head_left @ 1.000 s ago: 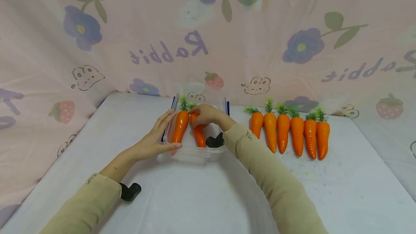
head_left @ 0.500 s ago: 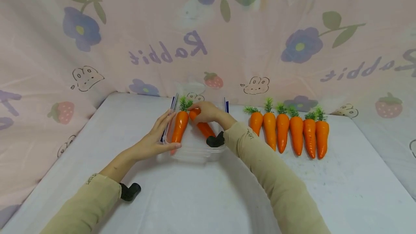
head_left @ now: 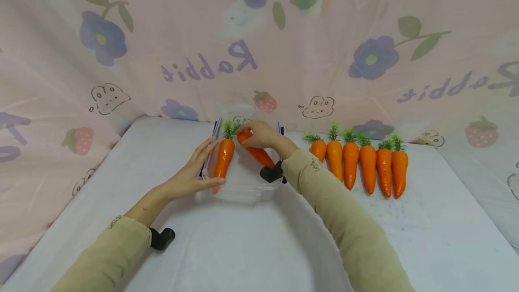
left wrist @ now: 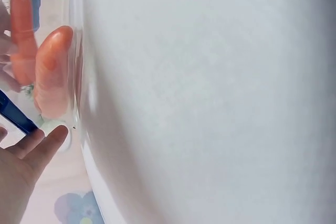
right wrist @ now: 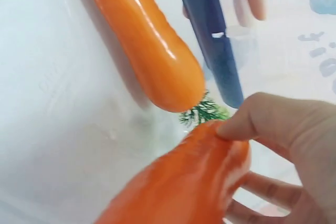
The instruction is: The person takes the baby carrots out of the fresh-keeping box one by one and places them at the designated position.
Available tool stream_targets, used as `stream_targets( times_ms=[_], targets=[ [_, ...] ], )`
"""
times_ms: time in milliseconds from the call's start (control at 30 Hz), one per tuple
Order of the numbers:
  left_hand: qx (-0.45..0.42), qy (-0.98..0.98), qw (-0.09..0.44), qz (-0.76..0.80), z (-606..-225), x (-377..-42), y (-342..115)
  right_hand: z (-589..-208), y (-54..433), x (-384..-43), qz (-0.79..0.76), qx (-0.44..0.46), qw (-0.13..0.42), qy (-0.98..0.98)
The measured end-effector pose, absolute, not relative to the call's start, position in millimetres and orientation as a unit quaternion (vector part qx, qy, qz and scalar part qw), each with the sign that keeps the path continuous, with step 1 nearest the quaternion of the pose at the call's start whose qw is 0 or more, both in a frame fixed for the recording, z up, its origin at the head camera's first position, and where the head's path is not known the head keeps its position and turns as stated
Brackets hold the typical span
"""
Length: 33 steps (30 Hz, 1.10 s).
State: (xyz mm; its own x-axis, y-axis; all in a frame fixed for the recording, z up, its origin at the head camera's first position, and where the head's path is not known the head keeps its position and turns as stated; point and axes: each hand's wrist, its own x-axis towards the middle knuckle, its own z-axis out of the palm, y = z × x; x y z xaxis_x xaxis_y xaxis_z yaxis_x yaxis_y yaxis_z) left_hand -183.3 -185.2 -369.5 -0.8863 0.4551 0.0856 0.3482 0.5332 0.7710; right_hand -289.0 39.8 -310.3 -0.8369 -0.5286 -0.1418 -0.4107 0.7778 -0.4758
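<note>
A clear plastic box (head_left: 243, 189) with blue side clips stands near the back of the table. My right hand (head_left: 259, 135) pinches the leafy end of an orange carrot (head_left: 259, 155), between thumb and fingers in the right wrist view. That carrot slants over the box, its tip toward the right wall. Along the left side of the box lies another carrot (head_left: 225, 156), leaves at the back. My left hand (head_left: 193, 180) rests on the box's left wall with straight fingers, the thumb reaching across the front left corner.
Several carrots (head_left: 367, 166) with green tops lie in a row to the right of the box, partly behind the right sleeve (head_left: 336, 211). A printed fabric curtain (head_left: 284, 48) hangs behind the table. Black wrist-worn pieces (head_left: 163, 239) stick out by both sleeves.
The carrot in my right hand has swung from nearly straight to a slant, its tip moving right. My right hand has shifted slightly up and right. The left hand stays on the box.
</note>
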Motion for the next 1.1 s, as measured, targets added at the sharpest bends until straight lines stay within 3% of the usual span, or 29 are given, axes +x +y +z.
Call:
stream_targets(
  times_ms=[633,1100],
  targets=[
    [0.226,0.877,0.063,0.418,-374,-183,-182,-274,75,-276,-0.297,-0.27,0.02,0.916],
    [0.227,0.881,0.065,0.409,-370,-182,-184,-273,108,-256,-0.346,-0.234,0.01,0.909]
  ],
)
